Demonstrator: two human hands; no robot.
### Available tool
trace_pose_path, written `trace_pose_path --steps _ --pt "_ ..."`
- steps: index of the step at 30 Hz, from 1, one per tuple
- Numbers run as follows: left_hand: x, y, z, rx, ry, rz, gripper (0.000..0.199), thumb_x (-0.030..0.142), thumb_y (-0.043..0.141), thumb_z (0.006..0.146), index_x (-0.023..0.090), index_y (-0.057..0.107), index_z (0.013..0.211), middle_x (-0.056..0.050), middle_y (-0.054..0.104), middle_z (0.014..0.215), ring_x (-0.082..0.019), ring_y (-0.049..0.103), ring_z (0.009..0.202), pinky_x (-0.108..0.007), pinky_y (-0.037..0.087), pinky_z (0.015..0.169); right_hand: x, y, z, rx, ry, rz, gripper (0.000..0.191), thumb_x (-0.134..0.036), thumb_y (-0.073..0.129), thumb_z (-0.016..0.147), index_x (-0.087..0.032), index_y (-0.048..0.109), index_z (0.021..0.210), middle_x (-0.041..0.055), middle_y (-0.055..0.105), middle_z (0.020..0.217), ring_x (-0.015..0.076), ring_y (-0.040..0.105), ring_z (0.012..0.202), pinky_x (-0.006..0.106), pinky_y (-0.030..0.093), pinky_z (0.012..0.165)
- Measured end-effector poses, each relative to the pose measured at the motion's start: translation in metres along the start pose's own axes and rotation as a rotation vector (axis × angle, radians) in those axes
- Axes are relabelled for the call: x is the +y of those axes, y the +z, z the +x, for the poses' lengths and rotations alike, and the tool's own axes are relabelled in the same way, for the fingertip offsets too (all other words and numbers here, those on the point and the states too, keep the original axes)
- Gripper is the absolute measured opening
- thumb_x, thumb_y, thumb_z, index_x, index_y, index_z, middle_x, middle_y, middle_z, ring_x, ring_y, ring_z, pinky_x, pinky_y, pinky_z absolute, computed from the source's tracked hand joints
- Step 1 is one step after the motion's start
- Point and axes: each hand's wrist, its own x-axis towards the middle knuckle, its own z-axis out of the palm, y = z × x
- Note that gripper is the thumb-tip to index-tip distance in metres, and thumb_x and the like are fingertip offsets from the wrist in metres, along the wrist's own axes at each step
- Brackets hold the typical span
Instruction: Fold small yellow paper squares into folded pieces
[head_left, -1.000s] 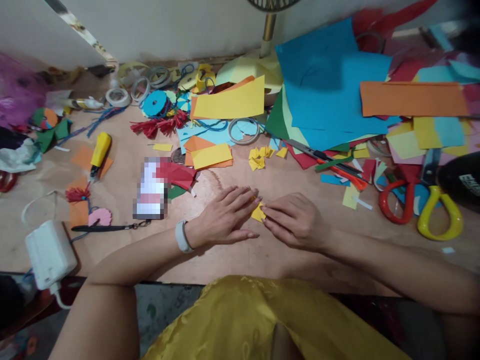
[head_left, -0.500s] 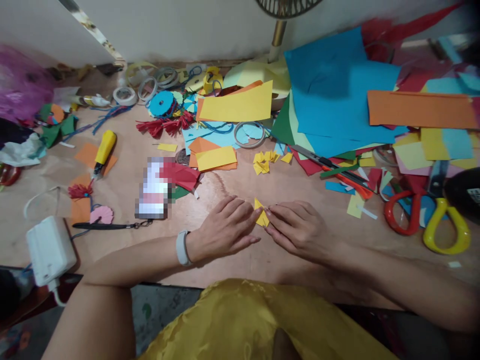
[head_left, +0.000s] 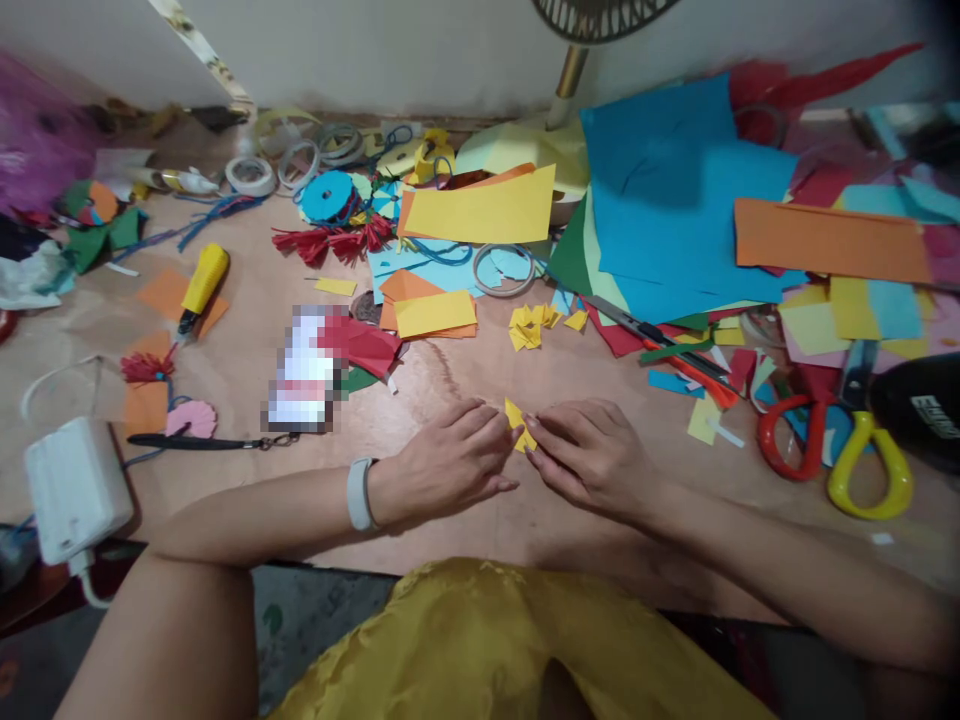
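Observation:
Between my hands, just over the tabletop, is a small folded piece of yellow paper [head_left: 514, 414] with a pointed top. My right hand [head_left: 600, 455] pinches its right edge between thumb and fingers. From the other side, the curled fingers of my left hand [head_left: 454, 455] press on its left edge, and a grey band circles that wrist. The hands partly cover the paper, so its lower folds are hard to make out. Beyond it lie several small folded yellow paper pieces [head_left: 529, 327] in a cluster, close to a stack of yellow and orange paper rectangles [head_left: 435, 315].
Large blue paper sheets [head_left: 675, 200] lie at the back right, near a utility knife [head_left: 637, 325]. Scissors [head_left: 870, 470] with red and yellow handles rest at the right. A blurred-out phone [head_left: 304, 370], a yellow-handled tool [head_left: 206, 280] and a white power bank [head_left: 79, 490] are left.
The view has shifted slightly. Less of the yellow paper shows between my fingers, and my hands have moved only a little.

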Motion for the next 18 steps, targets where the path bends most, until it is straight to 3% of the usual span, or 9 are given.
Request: trace_pose_path --steps 10,18 --pt "0.003 -0.002 -0.003 -0.019 -0.050 0.002 0.059 0.051 0.050 0.103 0.008 0.052 0.143 -0.019 0.053 0.145 -0.035 0.048 0.136 -0.047 0.039 0.116 0.003 -0.001 0.007 -0.096 0.010 -0.034 0.027 -0.028 0.063 0.096 -0.016 0.071 0.118 0.0106 0.072 0.100 0.0259 0.061 0.092 0.041 0.041 0.081" --pt "0.002 0.001 -0.003 -0.040 -0.043 -0.014 0.060 0.052 0.050 0.102 0.009 0.052 0.144 -0.021 0.054 0.145 -0.035 0.049 0.138 -0.050 0.038 0.117 0.009 0.000 0.015 -0.125 0.003 -0.009 0.028 -0.028 0.060 0.097 -0.016 0.071 0.120 0.0096 0.070 0.096 0.0250 0.059 0.090 0.040 0.037 0.080"
